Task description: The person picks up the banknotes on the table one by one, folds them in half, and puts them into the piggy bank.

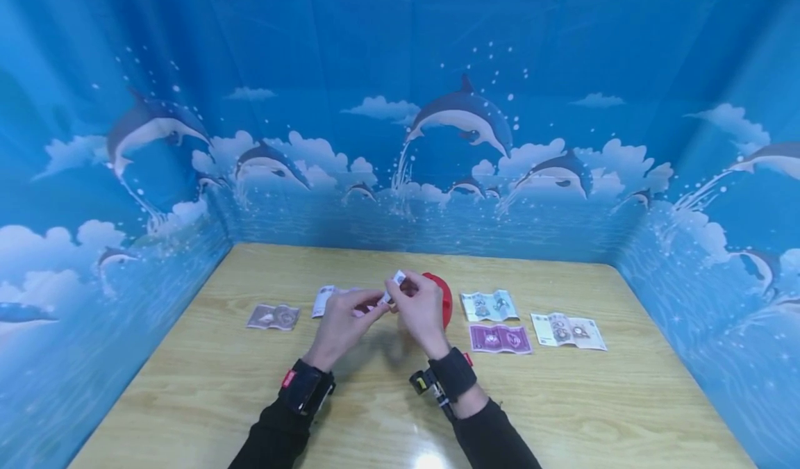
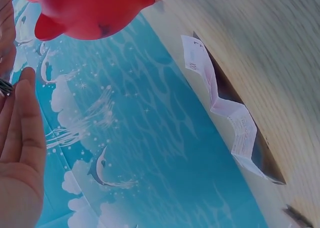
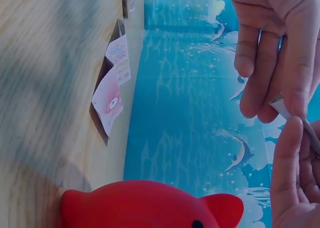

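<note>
Above the table, a small folded banknote is pinched between the fingertips of both hands. My left hand grips its lower end; my right hand pinches the upper end. The right wrist view shows the folded note edge-on between the left hand and right hand. Just behind the right hand stands a red piggy bank, partly hidden in the head view. Its rounded body, eye and ears show in the left wrist view. A pinkish creased banknote lies behind the left hand.
On the left lies a brownish banknote. To the right are a greenish banknote, a purple banknote and a pale banknote. A blue dolphin-print curtain surrounds the wooden table at the back and sides.
</note>
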`<state>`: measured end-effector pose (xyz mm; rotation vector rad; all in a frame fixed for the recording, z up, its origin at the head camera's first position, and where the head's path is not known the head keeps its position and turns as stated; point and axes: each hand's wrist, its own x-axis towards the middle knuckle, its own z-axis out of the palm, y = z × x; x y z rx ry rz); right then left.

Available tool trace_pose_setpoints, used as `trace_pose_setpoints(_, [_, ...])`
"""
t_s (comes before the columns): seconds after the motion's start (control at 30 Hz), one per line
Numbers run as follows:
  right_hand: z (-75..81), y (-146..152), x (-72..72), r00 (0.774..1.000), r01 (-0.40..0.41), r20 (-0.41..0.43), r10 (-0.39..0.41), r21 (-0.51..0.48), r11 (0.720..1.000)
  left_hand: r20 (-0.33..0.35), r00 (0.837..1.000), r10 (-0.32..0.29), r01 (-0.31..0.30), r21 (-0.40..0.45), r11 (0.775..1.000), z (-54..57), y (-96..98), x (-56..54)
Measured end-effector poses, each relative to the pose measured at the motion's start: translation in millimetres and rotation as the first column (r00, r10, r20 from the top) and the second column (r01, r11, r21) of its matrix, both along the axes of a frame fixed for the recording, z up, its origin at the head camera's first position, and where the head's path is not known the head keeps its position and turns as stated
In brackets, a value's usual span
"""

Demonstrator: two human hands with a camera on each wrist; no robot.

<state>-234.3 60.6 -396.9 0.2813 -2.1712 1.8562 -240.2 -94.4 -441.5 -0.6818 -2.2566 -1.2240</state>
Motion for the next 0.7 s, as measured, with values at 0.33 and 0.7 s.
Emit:
trace_pose_setpoints(0.33, [6.2,4.5,3.8,0.995,-0.096,0.038,0.095,0.003,0.995,-0.188,0.982,0.031,-0.024,0.036,0.999,-4.2,1.4,-2.8])
trace_pose_setpoints(0.7, [-0.8,18.0,-4.1,0.987,-0.150,0.063,0.149,0.012,0.989,-0.115,0.993,0.014,-0.005,0.076,0.997,-3.7,10.0,-3.1])
